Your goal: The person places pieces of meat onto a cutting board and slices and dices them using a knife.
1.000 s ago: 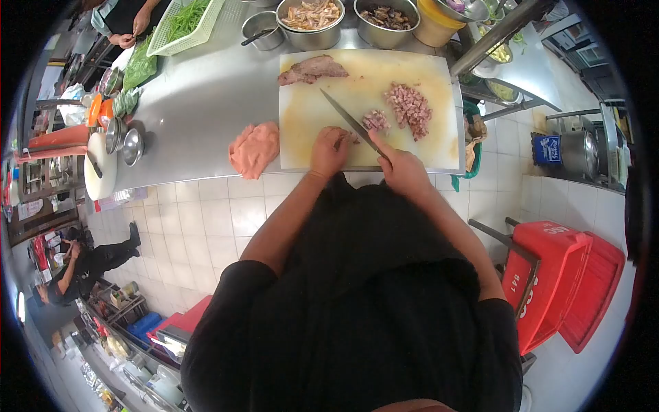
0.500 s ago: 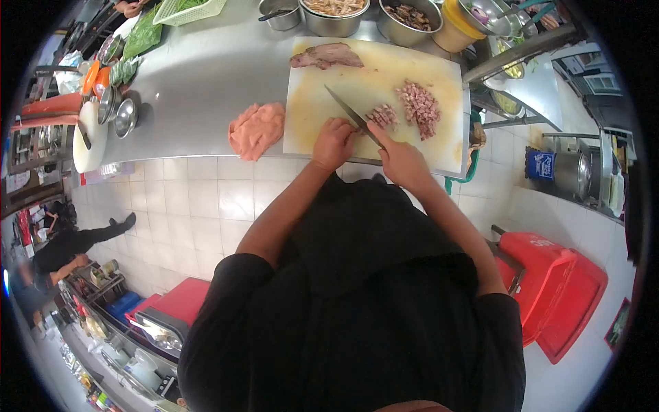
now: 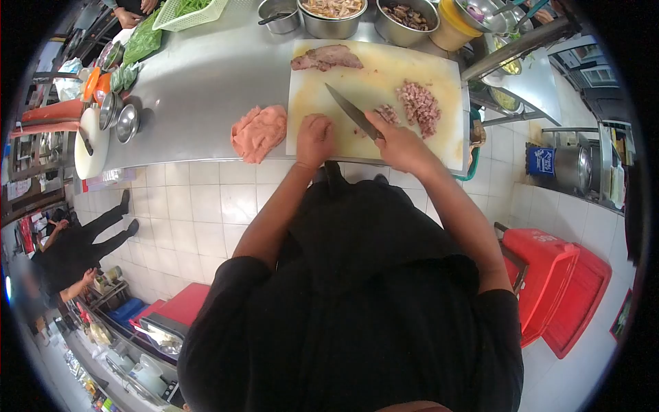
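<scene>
My right hand is closed on the handle of a knife, whose blade points up and left over the white cutting board. My left hand rests with curled fingers at the board's lower left; whether anything is under the fingers is hidden. A small pile of diced meat lies just beyond my right hand, partly covered by it. The larger pile of diced meat is to its right. One uncut piece of meat lies at the board's upper left. A crumpled pink cloth sits left of the board.
Metal pots of food and a yellow tub stand behind the board. Small metal bowls and a green basket are at the left. Another person stands far left; another's hands show at top left. A red bin is at lower right.
My left hand has moved left, away from the knife and the small pile. My right hand and knife have shifted slightly, now covering part of that pile. The view has shifted too.
</scene>
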A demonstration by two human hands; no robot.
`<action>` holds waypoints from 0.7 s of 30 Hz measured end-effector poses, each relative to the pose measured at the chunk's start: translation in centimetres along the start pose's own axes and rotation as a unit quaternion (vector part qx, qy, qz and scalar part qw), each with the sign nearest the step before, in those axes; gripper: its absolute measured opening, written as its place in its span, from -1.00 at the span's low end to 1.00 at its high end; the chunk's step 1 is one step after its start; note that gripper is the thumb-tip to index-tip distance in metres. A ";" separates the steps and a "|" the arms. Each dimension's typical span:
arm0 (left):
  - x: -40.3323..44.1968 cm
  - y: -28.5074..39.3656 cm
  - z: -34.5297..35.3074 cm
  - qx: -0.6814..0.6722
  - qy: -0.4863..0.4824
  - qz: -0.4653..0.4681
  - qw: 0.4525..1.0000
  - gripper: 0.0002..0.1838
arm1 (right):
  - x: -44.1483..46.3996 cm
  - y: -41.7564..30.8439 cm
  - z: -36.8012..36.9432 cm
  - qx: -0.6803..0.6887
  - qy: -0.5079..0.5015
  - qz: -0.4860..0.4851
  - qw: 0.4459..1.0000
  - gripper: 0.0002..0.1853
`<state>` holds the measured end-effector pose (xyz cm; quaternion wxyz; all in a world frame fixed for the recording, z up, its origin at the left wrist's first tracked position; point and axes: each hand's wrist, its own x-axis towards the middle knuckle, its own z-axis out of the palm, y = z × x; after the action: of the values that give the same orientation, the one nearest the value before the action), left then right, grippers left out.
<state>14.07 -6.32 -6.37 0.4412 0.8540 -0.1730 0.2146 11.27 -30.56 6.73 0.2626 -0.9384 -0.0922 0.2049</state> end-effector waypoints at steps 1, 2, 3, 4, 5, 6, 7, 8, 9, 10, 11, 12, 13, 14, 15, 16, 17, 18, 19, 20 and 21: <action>0.1 -0.7 -0.7 0.023 0.009 0.002 1.000 -0.85 | -0.1 0.2 0.9 0.004 0.008 0.003 1.000 -0.23; 0.2 -1.5 -1.5 0.046 0.020 0.001 0.999 -0.86 | -0.4 0.0 1.8 0.005 0.007 0.028 1.000 -0.24; 0.2 -2.2 -2.4 0.070 0.031 0.001 0.997 -0.87 | -0.8 -0.4 2.7 0.005 0.006 0.053 0.999 -0.25; -0.1 -2.6 -3.5 0.092 0.040 -0.014 0.995 -0.86 | -1.5 -0.6 3.7 0.007 0.006 0.082 0.997 -0.26; -0.4 -2.8 -4.5 0.111 0.048 -0.025 0.992 -0.85 | -1.9 -0.2 5.0 0.019 0.023 0.067 0.997 -0.26; 0.3 -3.2 -5.1 0.130 0.065 -0.033 0.989 -0.85 | -1.6 0.7 5.9 0.027 0.046 0.047 0.997 -0.27; 0.8 -3.8 -5.9 0.158 0.060 -0.017 0.985 -0.82 | -1.3 1.1 6.0 0.035 0.065 0.026 0.997 -0.27; 0.5 -3.9 -7.0 0.185 0.044 -0.004 0.982 -0.78 | -1.7 1.6 6.4 0.063 0.068 0.019 0.995 -0.27; 0.8 -4.6 -7.7 0.211 0.034 0.016 0.977 -0.75 | -1.2 1.9 5.8 0.088 0.079 0.007 0.993 -0.26; 1.4 -5.5 -8.1 0.224 0.031 0.012 0.974 -0.72 | -0.3 2.1 5.0 0.110 0.092 -0.008 0.990 -0.26; 1.0 -6.0 -8.4 0.236 0.024 0.003 0.971 -0.70 | -0.5 2.2 4.7 0.124 0.098 -0.006 0.987 -0.26; 0.5 -6.3 -8.6 0.248 0.017 -0.007 0.969 -0.67 | -1.2 1.7 3.9 0.137 0.103 -0.004 0.985 -0.26; 0.2 -6.7 -8.6 0.246 0.021 -0.014 0.969 -0.68 | -1.7 1.3 3.4 0.151 0.108 -0.001 0.983 -0.25; -0.1 -7.0 -8.7 0.244 0.023 -0.019 0.969 -0.68 | -2.0 1.4 4.1 0.158 0.117 -0.037 0.980 -0.25; -0.1 -7.3 -8.7 0.240 0.026 -0.022 0.970 -0.68 | -2.1 1.9 5.4 0.164 0.130 -0.073 0.975 -0.25; -0.1 -7.7 -8.7 0.239 0.021 -0.027 0.970 -0.68 | -2.2 2.1 6.0 0.169 0.144 -0.108 0.969 -0.25; -0.2 -8.0 -8.8 0.237 0.014 -0.029 0.971 -0.68 | -2.4 2.5 6.5 0.175 0.115 -0.077 0.975 -0.25; -0.1 -8.3 -8.6 0.234 0.008 -0.032 0.972 -0.68 | -2.4 2.6 6.6 0.180 0.087 -0.047 0.979 -0.25; 0.0 -8.5 -8.5 0.230 0.006 -0.036 0.973 -0.68 | -2.4 2.8 6.7 0.185 0.057 -0.017 0.981 -0.25; -0.1 -8.6 -8.6 0.227 0.003 -0.041 0.973 -0.67 | -2.3 3.7 6.9 0.195 0.076 -0.011 0.978 -0.26; 0.2 -8.7 -8.6 0.225 0.005 -0.045 0.973 -0.67 | -2.1 4.4 6.2 0.193 0.090 0.012 0.977 -0.26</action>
<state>16.63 5.60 -7.69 0.2474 0.9374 -0.0794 0.2317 6.97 -32.06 0.29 0.4431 -0.8859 -0.0156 0.1366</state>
